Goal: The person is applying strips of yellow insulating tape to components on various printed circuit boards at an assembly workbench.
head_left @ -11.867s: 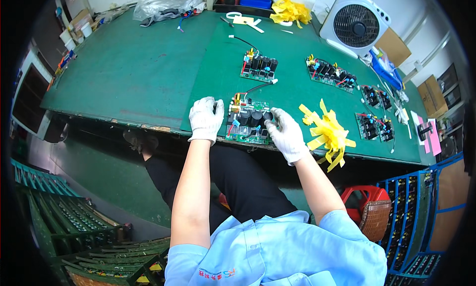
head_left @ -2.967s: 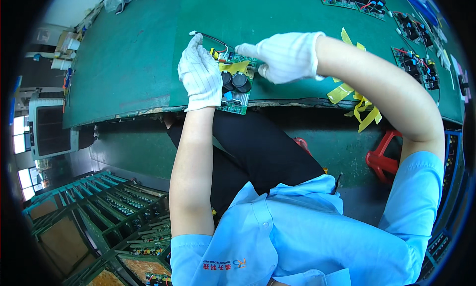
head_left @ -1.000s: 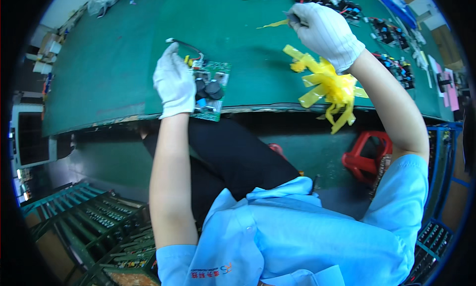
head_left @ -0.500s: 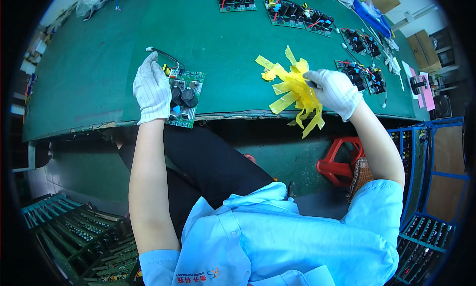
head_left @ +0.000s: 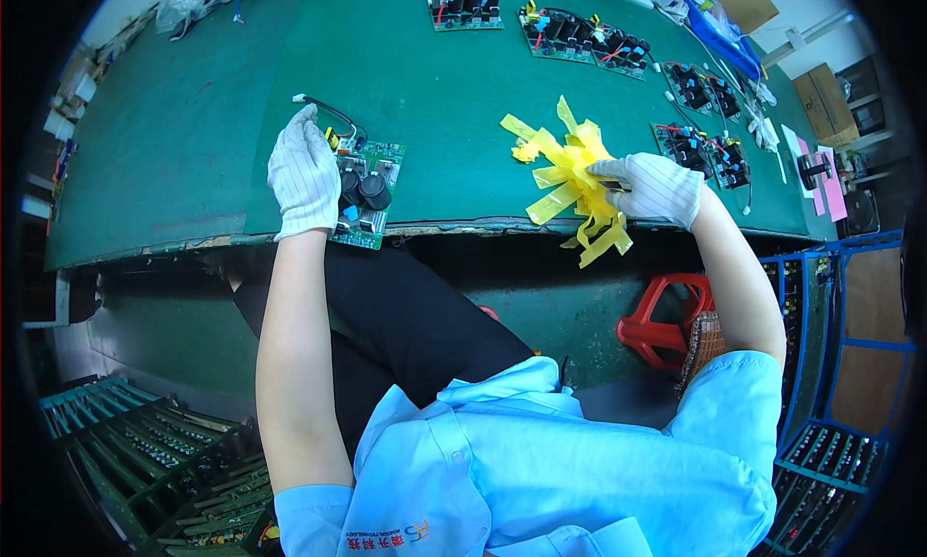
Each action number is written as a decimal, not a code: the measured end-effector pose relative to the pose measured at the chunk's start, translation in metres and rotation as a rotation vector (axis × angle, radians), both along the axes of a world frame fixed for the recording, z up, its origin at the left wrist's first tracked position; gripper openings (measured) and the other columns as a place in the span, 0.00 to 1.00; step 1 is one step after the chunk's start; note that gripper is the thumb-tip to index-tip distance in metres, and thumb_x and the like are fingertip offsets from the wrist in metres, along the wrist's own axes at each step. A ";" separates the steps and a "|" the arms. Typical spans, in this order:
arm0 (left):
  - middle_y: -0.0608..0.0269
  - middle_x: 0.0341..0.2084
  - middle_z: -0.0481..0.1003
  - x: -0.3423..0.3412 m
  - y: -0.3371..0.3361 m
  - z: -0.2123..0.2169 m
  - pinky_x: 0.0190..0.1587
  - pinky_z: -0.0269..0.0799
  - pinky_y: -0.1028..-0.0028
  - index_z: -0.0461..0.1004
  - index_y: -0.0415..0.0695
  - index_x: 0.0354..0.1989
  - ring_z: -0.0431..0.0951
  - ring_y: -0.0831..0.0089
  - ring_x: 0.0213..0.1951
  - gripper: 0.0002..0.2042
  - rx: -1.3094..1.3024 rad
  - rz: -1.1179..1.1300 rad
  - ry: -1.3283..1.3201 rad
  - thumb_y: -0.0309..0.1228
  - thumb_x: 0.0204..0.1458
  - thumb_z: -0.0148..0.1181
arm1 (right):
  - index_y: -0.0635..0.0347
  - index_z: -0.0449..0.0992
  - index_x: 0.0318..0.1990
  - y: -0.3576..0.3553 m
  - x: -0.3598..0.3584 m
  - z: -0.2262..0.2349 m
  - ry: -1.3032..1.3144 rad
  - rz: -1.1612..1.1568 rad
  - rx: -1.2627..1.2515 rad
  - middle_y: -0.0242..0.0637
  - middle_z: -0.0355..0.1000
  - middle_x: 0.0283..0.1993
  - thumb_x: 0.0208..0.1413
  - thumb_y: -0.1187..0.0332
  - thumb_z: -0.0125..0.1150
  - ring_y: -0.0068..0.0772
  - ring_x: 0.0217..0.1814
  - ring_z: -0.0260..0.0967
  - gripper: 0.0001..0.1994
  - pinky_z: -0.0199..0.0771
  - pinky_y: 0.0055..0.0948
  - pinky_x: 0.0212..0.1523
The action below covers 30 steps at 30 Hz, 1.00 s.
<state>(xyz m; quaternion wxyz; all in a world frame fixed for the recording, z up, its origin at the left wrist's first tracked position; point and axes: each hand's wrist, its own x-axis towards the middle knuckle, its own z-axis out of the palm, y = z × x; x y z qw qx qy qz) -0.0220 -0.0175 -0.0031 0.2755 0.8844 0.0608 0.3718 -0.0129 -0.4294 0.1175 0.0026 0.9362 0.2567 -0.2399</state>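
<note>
My left hand [head_left: 305, 176], in a white striped glove, lies along the left side of a green circuit board [head_left: 362, 234]. Its fingers are pressed together and cover the board's left edge; the thumb is hidden. The board carries black round capacitors [head_left: 374, 191], and a dark cable with a white plug [head_left: 299, 98] runs out past my fingertips. My gloved right hand [head_left: 657, 187] has its fingertips closed on a bunch of yellow tape strips [head_left: 570, 176]. The strips fan out at the table's front edge, several hanging over it.
The green table [head_left: 193, 152] holds more circuit boards: one [head_left: 466, 21] at the back, a pair [head_left: 560, 50] beside it, and others [head_left: 690, 147] at the right. A blue tray [head_left: 724, 36] is at the far right. Below stands a red stool [head_left: 657, 335]; racks of boards [head_left: 154, 451] flank me.
My right hand has moved slightly down and its fingertips now reach farther into the yellow strips. The left hand stays beside the board; the whole view has shifted a little.
</note>
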 end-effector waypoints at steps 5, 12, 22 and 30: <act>0.53 0.41 0.79 0.000 0.003 0.003 0.49 0.72 0.61 0.76 0.43 0.47 0.78 0.55 0.44 0.13 0.004 0.000 -0.003 0.32 0.61 0.48 | 0.59 0.64 0.64 0.009 -0.004 0.014 0.145 -0.047 -0.074 0.56 0.74 0.47 0.50 0.58 0.59 0.54 0.47 0.73 0.33 0.72 0.41 0.50; 0.52 0.42 0.77 -0.007 0.011 0.024 0.48 0.73 0.63 0.75 0.40 0.47 0.79 0.57 0.42 0.12 -0.115 -0.123 0.003 0.33 0.60 0.53 | 0.61 0.65 0.63 0.000 -0.025 0.025 -0.021 -0.040 -0.051 0.55 0.76 0.42 0.51 0.59 0.58 0.55 0.43 0.75 0.31 0.75 0.42 0.45; 0.55 0.26 0.79 -0.033 -0.011 0.054 0.36 0.75 0.64 0.81 0.45 0.32 0.80 0.58 0.31 0.21 0.317 -0.582 0.531 0.53 0.50 0.60 | 0.63 0.64 0.61 0.028 -0.069 0.037 -0.347 0.009 0.481 0.51 0.75 0.43 0.50 0.65 0.64 0.49 0.41 0.76 0.30 0.75 0.38 0.42; 0.56 0.27 0.79 -0.030 -0.015 0.078 0.37 0.75 0.61 0.78 0.45 0.29 0.80 0.56 0.33 0.23 0.576 -0.602 0.699 0.56 0.49 0.59 | 0.71 0.63 0.57 0.075 -0.088 0.012 -0.189 0.102 0.541 0.51 0.74 0.39 0.49 0.62 0.66 0.51 0.40 0.75 0.31 0.75 0.41 0.41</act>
